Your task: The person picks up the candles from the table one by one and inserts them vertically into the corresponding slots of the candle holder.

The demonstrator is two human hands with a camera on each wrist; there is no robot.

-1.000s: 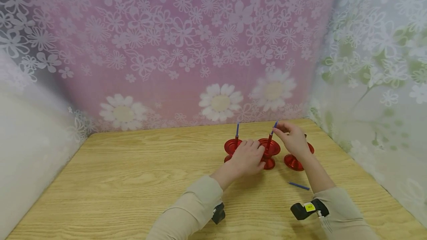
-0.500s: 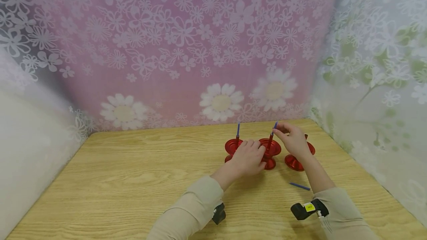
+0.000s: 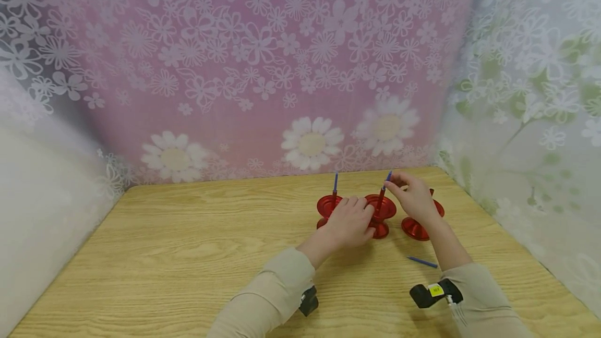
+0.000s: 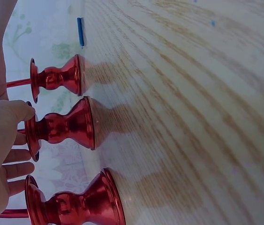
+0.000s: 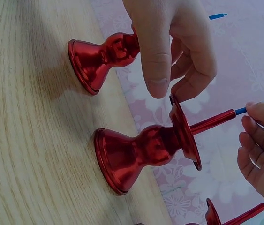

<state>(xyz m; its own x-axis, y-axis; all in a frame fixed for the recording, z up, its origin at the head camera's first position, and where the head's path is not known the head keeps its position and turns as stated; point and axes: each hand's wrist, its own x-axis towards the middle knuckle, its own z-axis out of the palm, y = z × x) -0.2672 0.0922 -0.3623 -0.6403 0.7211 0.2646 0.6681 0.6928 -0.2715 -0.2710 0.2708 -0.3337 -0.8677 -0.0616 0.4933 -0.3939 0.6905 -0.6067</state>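
Observation:
Three red shiny candle holders stand upright on the table. My left hand (image 3: 346, 222) pinches the dish rim of the middle candle holder (image 5: 155, 147) between thumb and fingers. With thumb and fingertips, my right hand (image 3: 415, 200) pinches a thin blue candle (image 5: 240, 111), whose lower end meets the top of that holder's red tube. A blue candle (image 3: 335, 181) stands in the tube of the left candle holder (image 3: 325, 204). The right candle holder (image 3: 415, 229), partly behind my right wrist, shows a bare tube top in the right wrist view.
Another blue candle (image 3: 422, 262) lies on the wooden table (image 3: 178, 260), in front of the right holder. A pink flowered backdrop (image 3: 253, 77) rises behind the table, and pale flowered panels flank both sides. The holders stand close together.

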